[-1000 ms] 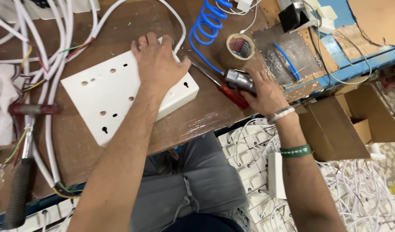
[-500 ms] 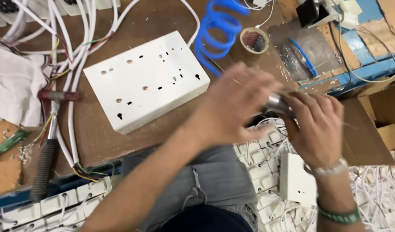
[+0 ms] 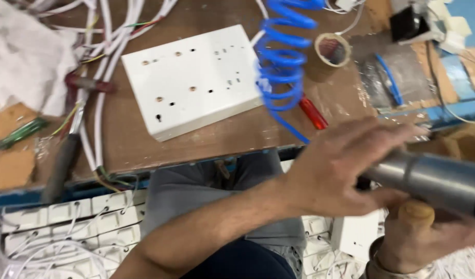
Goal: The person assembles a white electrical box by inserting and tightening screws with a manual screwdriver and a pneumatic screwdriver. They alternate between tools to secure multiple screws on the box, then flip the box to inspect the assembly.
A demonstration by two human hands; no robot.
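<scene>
My right hand [image 3: 428, 240] grips a grey cylindrical air tool [image 3: 439, 178] from below at the lower right, thumb up against its body. My left hand [image 3: 346, 170] reaches across my lap and wraps its fingers round the tool's front end. A blue coiled hose [image 3: 284, 62] trails from the bench toward the tool. A white socket plate [image 3: 193, 80] with several holes lies flat on the wooden bench, untouched, to the upper left of both hands. A red-handled screwdriver [image 3: 313, 113] lies beside the hose.
A tape roll [image 3: 332, 50] and a clear bag [image 3: 387, 82] sit at the back right. White cables [image 3: 100, 103], a red-handled tool [image 3: 88, 83], a green screwdriver [image 3: 20, 132] and white cloth [image 3: 26, 57] lie left. Stacked white plates [image 3: 62, 222] sit below the bench edge.
My left hand left the white plate and came over to the air tool. The tool rose off the bench toward me at the right, held by both hands.
</scene>
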